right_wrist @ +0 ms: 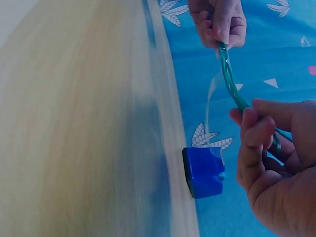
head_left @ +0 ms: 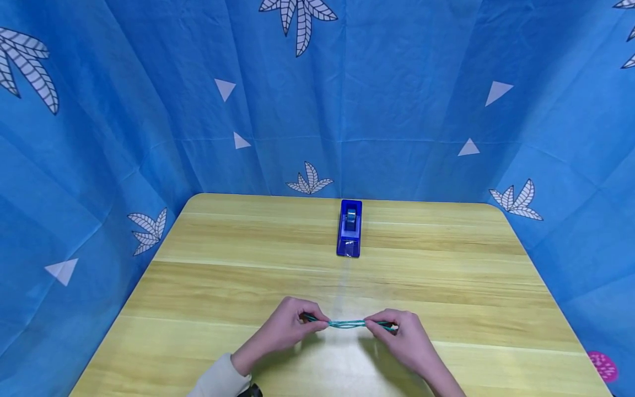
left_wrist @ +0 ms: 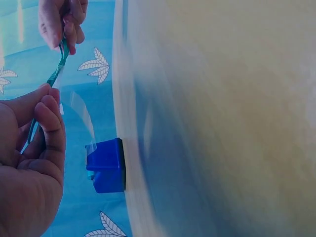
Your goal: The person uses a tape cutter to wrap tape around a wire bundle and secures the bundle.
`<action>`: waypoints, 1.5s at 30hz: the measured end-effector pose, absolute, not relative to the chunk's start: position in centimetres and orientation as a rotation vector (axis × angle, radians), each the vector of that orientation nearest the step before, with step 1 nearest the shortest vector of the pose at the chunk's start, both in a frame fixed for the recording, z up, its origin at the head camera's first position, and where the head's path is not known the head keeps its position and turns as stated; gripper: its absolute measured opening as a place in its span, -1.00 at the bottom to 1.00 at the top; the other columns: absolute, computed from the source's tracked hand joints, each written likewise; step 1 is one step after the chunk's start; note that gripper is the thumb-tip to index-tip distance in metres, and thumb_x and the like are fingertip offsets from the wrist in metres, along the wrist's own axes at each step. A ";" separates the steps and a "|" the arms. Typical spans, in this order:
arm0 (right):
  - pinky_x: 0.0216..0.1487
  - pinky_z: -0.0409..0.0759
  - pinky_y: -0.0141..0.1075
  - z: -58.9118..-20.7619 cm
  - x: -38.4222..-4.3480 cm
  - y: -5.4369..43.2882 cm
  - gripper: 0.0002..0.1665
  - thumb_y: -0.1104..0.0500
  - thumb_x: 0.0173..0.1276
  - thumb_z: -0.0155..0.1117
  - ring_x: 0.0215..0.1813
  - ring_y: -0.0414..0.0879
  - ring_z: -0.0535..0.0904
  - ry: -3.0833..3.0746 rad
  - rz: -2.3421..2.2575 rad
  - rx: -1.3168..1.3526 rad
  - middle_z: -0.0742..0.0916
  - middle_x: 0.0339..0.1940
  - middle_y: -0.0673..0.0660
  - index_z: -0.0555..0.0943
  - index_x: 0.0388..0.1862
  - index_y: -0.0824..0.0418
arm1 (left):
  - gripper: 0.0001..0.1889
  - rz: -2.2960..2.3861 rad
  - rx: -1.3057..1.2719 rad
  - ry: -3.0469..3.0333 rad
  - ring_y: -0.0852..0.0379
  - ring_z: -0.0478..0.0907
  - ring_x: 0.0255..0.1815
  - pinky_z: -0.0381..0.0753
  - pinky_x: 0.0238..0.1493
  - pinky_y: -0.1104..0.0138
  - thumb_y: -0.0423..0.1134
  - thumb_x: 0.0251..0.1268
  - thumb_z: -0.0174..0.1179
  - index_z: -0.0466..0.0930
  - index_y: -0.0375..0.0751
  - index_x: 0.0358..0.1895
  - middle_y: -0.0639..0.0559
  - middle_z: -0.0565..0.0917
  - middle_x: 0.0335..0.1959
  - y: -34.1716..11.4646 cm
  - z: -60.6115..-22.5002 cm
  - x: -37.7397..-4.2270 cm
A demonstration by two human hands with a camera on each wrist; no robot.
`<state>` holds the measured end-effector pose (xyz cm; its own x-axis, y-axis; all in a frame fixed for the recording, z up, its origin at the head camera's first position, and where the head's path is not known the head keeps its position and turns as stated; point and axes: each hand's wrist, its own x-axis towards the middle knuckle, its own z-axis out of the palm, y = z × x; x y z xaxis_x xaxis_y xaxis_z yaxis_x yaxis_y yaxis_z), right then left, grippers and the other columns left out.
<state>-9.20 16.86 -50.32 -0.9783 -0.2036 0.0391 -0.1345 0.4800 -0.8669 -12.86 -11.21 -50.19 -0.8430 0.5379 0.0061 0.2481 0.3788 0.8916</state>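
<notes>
A folded bundle of thin green cord stretches between both hands, above the front middle of the table. My left hand pinches one end of it with thumb and fingers, and my right hand pinches the other. Loops of the cord continue inside the right palm. From the blue tape dispenser, a clear strip of tape runs out toward the cord and meets its middle stretch between the hands. The dispenser stands upright at the table's far middle, its roll showing on top.
The wooden table has pale yellow boards and rounded far corners. A blue curtain with leaf and triangle prints hangs behind and on both sides. A light sleeve covers the left forearm.
</notes>
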 end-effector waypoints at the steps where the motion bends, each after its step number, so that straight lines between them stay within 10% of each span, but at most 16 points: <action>1: -0.54 0.55 -0.42 -50.3 -9.2 16.8 -0.89 0.09 0.38 0.47 -0.55 -0.33 0.52 2.614 -1.561 -0.280 0.81 -0.38 0.04 0.83 -0.22 0.09 | -0.94 1.457 0.693 2.357 0.36 0.51 -0.51 0.49 -0.48 0.53 -0.24 0.33 0.42 0.83 -0.13 -0.27 0.03 0.80 -0.37 -11.2 -50.2 -12.9; 19: -0.49 0.65 -0.36 -50.3 -9.4 17.2 -0.78 0.16 0.32 0.51 -0.50 -0.18 0.67 2.324 -1.752 -0.133 0.79 -0.37 0.19 0.82 -0.11 0.24 | -0.96 1.503 0.683 2.399 0.37 0.56 -0.49 0.55 -0.48 0.52 -0.26 0.27 0.47 0.85 -0.13 -0.28 0.09 0.82 -0.38 -11.0 -50.5 -12.5; 28: -0.58 0.39 -0.49 -50.7 -10.1 17.3 -0.50 0.00 0.61 0.17 -0.57 -0.30 0.38 1.996 -1.731 -0.095 0.69 -0.51 0.00 0.71 -0.03 0.47 | -0.97 1.544 0.803 2.446 0.38 0.66 -0.36 0.67 -0.35 0.44 -0.32 0.27 0.45 0.85 -0.13 -0.28 0.09 0.82 -0.36 -10.8 -50.9 -12.4; 45: -0.68 0.28 -0.47 -51.1 -10.3 16.4 -0.56 0.05 0.54 0.29 -0.69 -0.29 0.25 1.980 -1.775 0.005 0.44 -0.60 -0.08 0.68 -0.14 0.50 | -0.92 1.487 0.870 2.474 0.41 0.65 -0.34 0.69 -0.31 0.45 -0.40 0.21 0.46 0.84 -0.18 -0.25 0.10 0.81 -0.37 -10.5 -50.8 -12.3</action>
